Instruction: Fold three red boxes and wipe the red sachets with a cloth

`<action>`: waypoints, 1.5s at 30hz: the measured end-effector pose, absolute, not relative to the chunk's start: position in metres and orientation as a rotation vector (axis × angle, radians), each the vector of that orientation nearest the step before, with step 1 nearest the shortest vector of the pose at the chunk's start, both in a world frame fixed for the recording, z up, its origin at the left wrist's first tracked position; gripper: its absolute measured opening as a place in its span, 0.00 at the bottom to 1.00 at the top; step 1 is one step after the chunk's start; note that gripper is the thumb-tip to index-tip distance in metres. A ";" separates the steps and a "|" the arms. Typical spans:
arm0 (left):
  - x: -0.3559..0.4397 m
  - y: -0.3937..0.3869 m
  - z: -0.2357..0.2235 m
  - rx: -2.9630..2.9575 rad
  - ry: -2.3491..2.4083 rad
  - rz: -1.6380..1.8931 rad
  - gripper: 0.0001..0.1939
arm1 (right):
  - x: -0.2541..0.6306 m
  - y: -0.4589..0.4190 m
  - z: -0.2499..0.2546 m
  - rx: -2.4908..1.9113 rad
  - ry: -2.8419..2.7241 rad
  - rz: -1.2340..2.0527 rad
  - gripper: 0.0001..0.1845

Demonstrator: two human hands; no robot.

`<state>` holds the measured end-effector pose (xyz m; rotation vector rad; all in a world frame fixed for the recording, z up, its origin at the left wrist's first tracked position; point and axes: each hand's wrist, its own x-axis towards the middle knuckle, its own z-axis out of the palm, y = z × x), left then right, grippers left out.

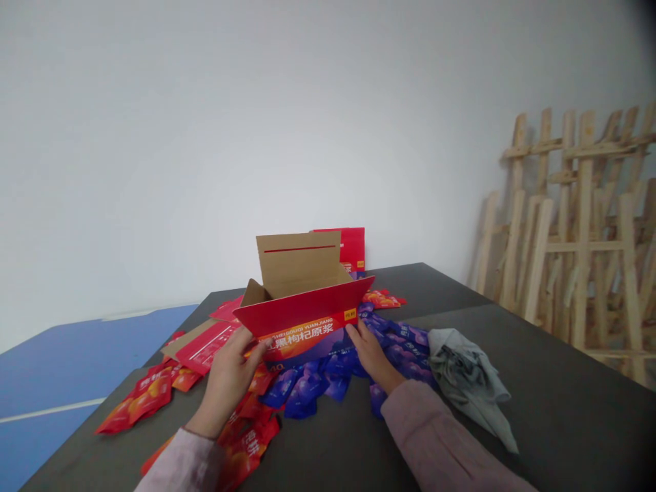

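Observation:
An opened cardboard box (pixel 307 335), red and purple in front with printed lettering, stands in the middle with its flaps raised. My left hand (pixel 233 369) grips its left front corner, thumb over the front panel. At the right front corner, my right hand (pixel 372 352) holds the box, its fingers partly hidden along the side. Blue-purple sachets (pixel 302 389) lie just before and to the right of the box. Red-orange sachets (pixel 246 444) are spread beneath and around my left forearm. The inside bottom of the box is hidden by its front flap.
Flattened red cardboard (pixel 205 345) lies left of the box, near more red sachets (pixel 146 396). Behind stands another red box (pixel 353 246). A crumpled grey cloth (pixel 464 376) rests on the dark table (pixel 553 410) at right. Wooden easels (pixel 584 239) lean against the wall.

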<state>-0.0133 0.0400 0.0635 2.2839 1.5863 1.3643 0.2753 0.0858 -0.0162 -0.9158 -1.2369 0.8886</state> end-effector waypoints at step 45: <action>-0.046 0.141 0.093 1.921 1.785 1.479 0.18 | 0.193 0.213 0.011 -0.991 -1.295 0.846 0.25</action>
